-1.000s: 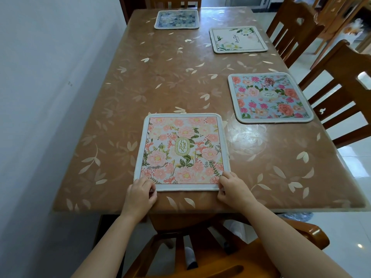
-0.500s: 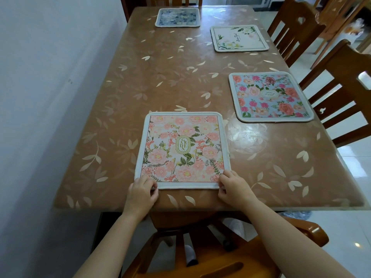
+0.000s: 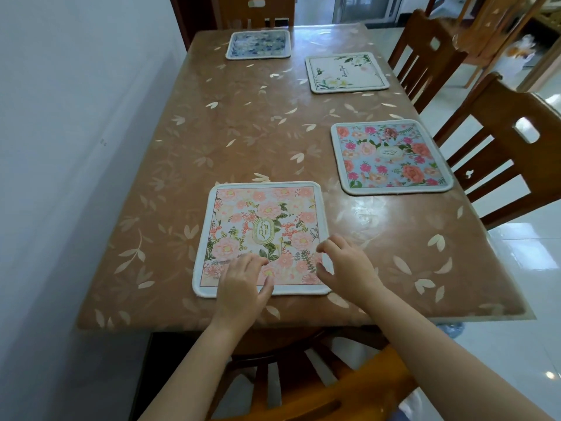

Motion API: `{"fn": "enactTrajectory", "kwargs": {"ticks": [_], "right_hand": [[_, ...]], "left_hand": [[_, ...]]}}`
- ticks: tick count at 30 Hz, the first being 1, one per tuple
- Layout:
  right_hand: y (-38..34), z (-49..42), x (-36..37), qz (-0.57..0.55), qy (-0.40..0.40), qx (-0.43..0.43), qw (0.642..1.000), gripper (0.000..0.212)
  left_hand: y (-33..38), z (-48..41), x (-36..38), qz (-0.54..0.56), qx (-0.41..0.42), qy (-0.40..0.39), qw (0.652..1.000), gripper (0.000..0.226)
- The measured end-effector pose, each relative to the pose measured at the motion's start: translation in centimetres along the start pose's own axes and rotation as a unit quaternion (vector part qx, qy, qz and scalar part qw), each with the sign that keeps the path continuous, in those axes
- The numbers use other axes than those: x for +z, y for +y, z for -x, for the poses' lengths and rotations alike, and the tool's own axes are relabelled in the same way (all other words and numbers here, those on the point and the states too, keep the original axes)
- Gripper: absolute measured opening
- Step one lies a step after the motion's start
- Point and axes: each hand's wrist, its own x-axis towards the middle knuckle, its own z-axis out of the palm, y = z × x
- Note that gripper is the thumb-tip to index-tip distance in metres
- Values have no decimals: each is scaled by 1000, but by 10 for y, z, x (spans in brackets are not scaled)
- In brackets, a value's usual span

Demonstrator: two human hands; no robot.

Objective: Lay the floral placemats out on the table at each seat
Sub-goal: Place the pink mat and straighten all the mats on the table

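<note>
Left hand [image 3: 243, 285] and right hand [image 3: 346, 268] have shifted inward onto the pink placemat [image 3: 261, 220], fingers loose, apparently holding nothing; three other placemats [image 3: 390, 156] beyond them lie placed.

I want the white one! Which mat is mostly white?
The farther mat on the right: white middle, flowers only at edges. The pink mat, light-blue mat and dark-blue mat are flowered all over.
</note>
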Motion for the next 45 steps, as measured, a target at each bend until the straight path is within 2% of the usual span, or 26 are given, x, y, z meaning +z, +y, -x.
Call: {"fn": "enactTrajectory", "kwargs": {"ticks": [3, 7, 12, 24, 35, 41, 45], "right_hand": [[13, 8, -26, -2, 27, 13, 1000, 26], [49, 30, -66, 29, 43, -5, 999, 23], [114, 68, -116, 26, 65, 24, 997, 27], [266, 135, -229, 33, 103, 70, 992, 31], [341, 119, -268, 39, 121, 45, 991, 31], [387, 68, -288, 43, 96, -2, 994, 29], [414, 24, -300, 44, 44, -44, 997, 31]], "left_hand": [[36, -5, 9, 23, -15, 16, 1000, 24], [97, -14, 30, -5, -2, 8, 1000, 27], [190, -25, 63, -26, 26, 13, 999, 36], [374, -60, 141, -4, 33, 45, 998, 31], [439, -115, 195, -25, 24, 6, 999, 34], [465, -158, 226, -48, -17, 91, 995, 27], [473, -190, 245, -52, -70, 104, 991, 29]]}}
